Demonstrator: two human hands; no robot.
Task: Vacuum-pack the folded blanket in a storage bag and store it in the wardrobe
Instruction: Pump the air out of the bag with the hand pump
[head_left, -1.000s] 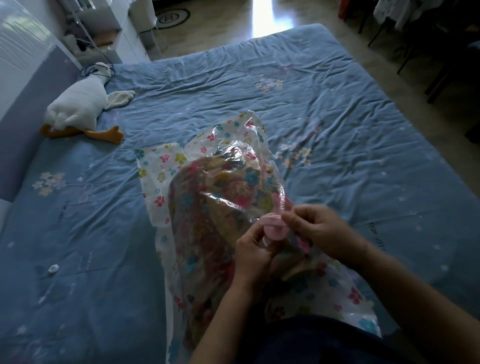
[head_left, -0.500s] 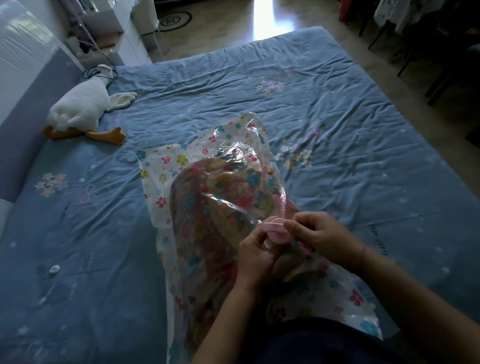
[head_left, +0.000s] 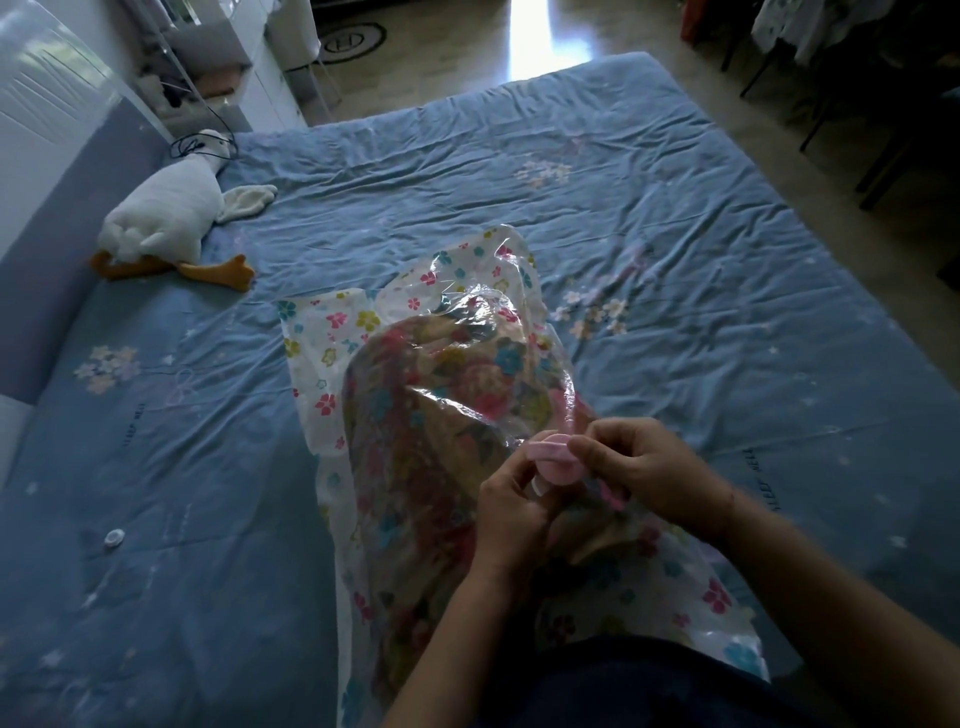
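Hands, left (head_left: 511, 506) and right (head_left: 641, 470), pinch pink valve cap (head_left: 555, 460) on storage bag (head_left: 415, 415); loose cap risks air leaking in.

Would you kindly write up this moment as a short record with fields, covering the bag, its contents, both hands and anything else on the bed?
surface: blue bedsheet, wrinkled
storage bag: clear flower-printed plastic, lying on the bed
contents: floral blanket inside the bag
valve: pink round valve on the bag
left hand: pinching at the valve's near side
right hand: gripping the valve's upper edge
loose item: small white cap on the sheet, left of the bag
other: plush goose near the headboard
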